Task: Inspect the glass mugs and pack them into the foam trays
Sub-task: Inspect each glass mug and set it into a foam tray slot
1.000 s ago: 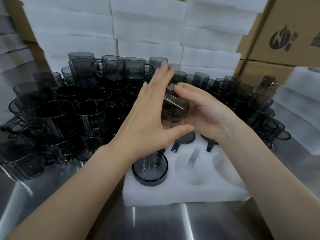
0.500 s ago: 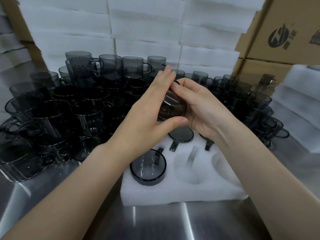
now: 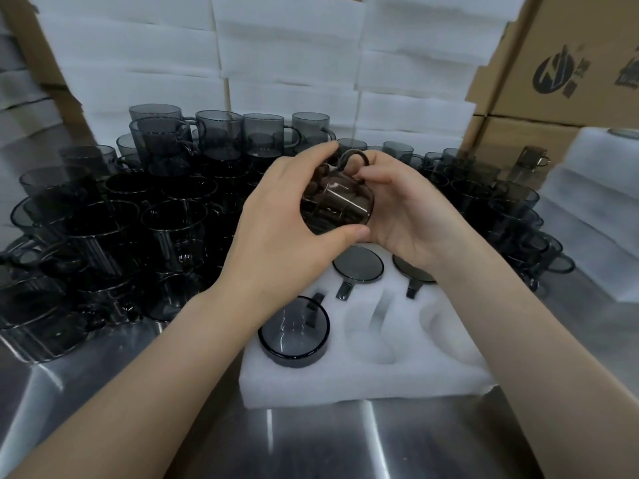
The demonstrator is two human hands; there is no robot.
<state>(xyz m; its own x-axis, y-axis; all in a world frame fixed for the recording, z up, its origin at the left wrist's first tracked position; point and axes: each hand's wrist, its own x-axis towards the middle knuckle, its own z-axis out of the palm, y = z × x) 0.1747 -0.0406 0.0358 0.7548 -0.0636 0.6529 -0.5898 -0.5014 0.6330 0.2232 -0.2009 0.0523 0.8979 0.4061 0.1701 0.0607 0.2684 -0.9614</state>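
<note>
Both my hands hold one smoky glass mug [image 3: 337,205] in the air above the white foam tray [image 3: 363,378], its handle pointing up and away. My left hand [image 3: 287,223] curls round its left side, thumb under the base. My right hand [image 3: 404,209] cups the right side, fingers pinching near the handle. Three mugs sit upside down in the tray: one at the front left [image 3: 294,335] and two in the back row [image 3: 358,264], [image 3: 411,271]. Two front pockets [image 3: 371,333] show bare foam.
A large crowd of dark glass mugs [image 3: 138,216] fills the steel table [image 3: 311,444] to the left and behind. Stacks of foam trays [image 3: 287,53] rise at the back, more foam trays [image 3: 594,216] at the right, cardboard boxes [image 3: 570,63] at the top right.
The mug has been turned in my hands, so its handle now points up. My left fingers, stretched out before, have curled round it.
</note>
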